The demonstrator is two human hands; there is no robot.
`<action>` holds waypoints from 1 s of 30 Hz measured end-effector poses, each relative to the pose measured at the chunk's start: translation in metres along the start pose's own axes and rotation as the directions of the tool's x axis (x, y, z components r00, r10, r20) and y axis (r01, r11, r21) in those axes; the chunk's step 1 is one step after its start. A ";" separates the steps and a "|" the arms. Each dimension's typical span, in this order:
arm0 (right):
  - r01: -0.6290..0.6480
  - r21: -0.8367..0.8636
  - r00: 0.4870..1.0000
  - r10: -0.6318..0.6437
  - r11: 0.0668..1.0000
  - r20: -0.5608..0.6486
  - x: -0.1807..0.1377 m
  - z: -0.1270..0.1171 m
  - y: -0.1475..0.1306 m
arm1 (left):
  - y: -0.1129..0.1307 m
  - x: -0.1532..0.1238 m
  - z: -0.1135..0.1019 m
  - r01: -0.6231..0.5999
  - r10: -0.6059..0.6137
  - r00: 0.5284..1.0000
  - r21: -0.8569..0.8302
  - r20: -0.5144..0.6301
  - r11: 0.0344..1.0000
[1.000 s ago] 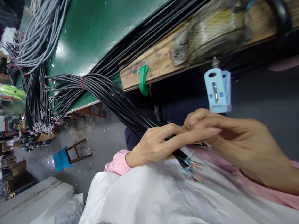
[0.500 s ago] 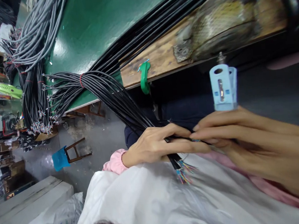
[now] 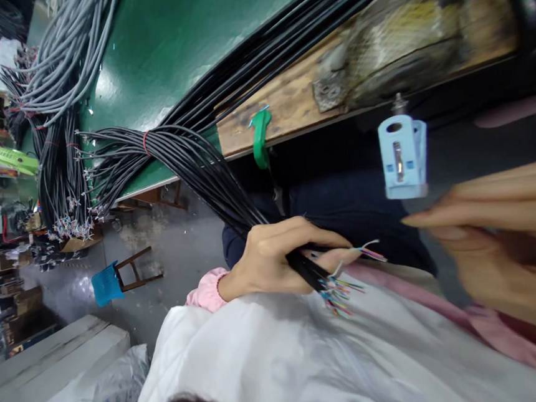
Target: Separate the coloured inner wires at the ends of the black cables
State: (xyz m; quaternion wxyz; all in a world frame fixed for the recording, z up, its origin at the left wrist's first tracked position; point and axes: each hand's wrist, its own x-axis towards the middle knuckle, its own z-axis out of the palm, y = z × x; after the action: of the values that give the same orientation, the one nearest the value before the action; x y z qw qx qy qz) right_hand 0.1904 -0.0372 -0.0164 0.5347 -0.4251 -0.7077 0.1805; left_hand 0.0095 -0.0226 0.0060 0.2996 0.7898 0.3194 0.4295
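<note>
My left hand is wrapped round the lower part of a bundle of black cables. Stripped ends with thin coloured wires stick out below its fingers. One cable end with fanned wires lies apart from the others at the tips of thumb and finger. To the right, my right hand is clear of the cables and blurred. Its fingertips are pressed together, and whatever they may hold cannot be made out. A light blue clothes peg hangs at the bench edge, just above the right fingertips.
A red tie binds the bundle on the green bench. Grey cables lie at the far left. A wooden board carries a green clip and a tape-wrapped object. A blue stool stands on the floor.
My right hand has moved right, away from the left fingers. The separate cable's coloured wires now show fanned out. My left hand still grips the bundle, its fingers slightly more curled.
</note>
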 end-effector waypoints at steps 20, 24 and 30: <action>-0.628 0.416 0.750 0.655 0.657 0.097 0.041 0.018 0.014 | 0.003 0.021 0.008 0.340 -0.365 0.931 -0.315 -0.024 0.886; -0.713 0.630 0.580 0.764 0.308 0.283 0.059 0.025 0.009 | 0.003 0.025 0.018 0.380 -0.437 0.893 -0.340 -0.108 0.860; -0.728 0.682 0.477 0.765 0.069 0.432 0.064 0.025 0.001 | 0.005 0.030 0.031 0.348 -0.423 0.868 -0.287 -0.262 0.892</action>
State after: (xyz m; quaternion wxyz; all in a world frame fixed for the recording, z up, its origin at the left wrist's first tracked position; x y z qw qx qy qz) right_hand 0.1633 0.0194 0.0128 0.5052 -0.4341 -0.2077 0.7163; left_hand 0.0501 -0.0091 0.0106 0.4140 0.5898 0.4633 0.5159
